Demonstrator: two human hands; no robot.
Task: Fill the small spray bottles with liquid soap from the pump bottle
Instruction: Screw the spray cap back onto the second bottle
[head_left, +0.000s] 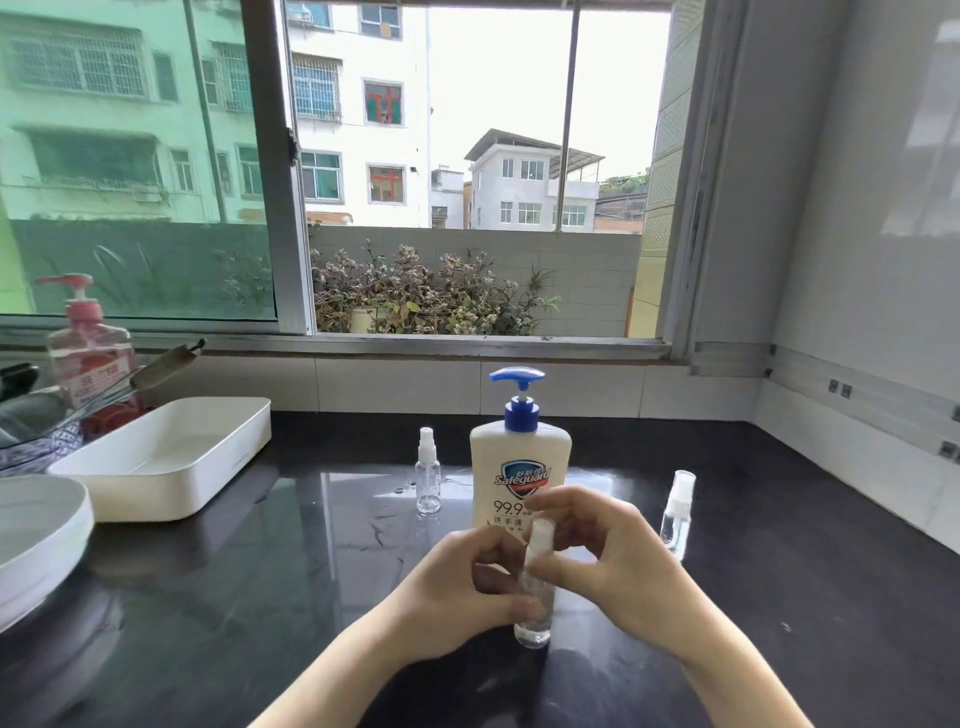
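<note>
The job looks like it is only just starting. One small spray bottle (534, 626) stands on the dark table (260, 597), near the person and right in front of the big white pump bottle (519, 467). The left hand (462, 587) has its fingers curled round the middle of the little bottle. The right hand (608, 551) pinches its white top, so I think the top is being turned, to come off or go on. I cannot tell if there is soap inside.

A second spray bottle (428, 473) stands just left of the pump bottle. It has its top on and looks see-through and empty. A third spray bottle (678, 512) stands off to the right with its top on too. Nobody is pressing the blue pump. So most of the filling seems left to do.
</note>
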